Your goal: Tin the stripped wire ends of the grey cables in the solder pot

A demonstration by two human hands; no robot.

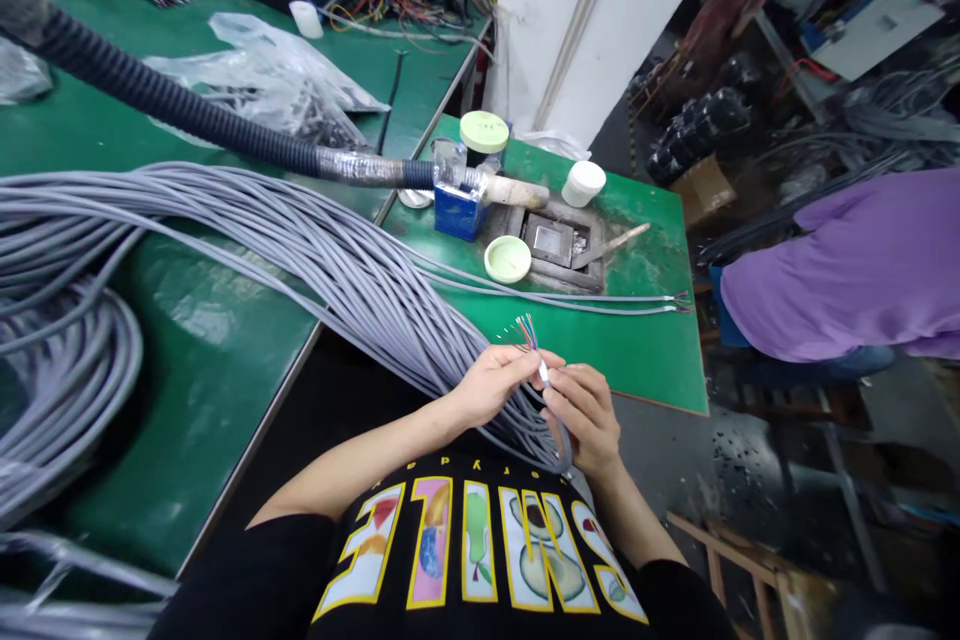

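Both hands meet in front of my chest at the stripped end of a grey multi-core cable [543, 375]. My left hand [491, 382] pinches it near the fanned coloured wires [529, 330], which point up and away from me. My right hand [585, 410] grips the same cable just below, by a white band at the end of the grey jacket. A thick bundle of grey cables [360, 270] runs from the left and ends under my hands. Two cable ends with bared wires [679, 302] lie apart from it on the green board.
On the green board [652, 360] are a solder pot [551, 240] with a flat scraper [611, 245], a pale green lid [508, 259], a white tub [583, 184] and a blue box [457, 210]. A black hose [225, 125] crosses above the bench. Someone in purple [847, 265] is at right.
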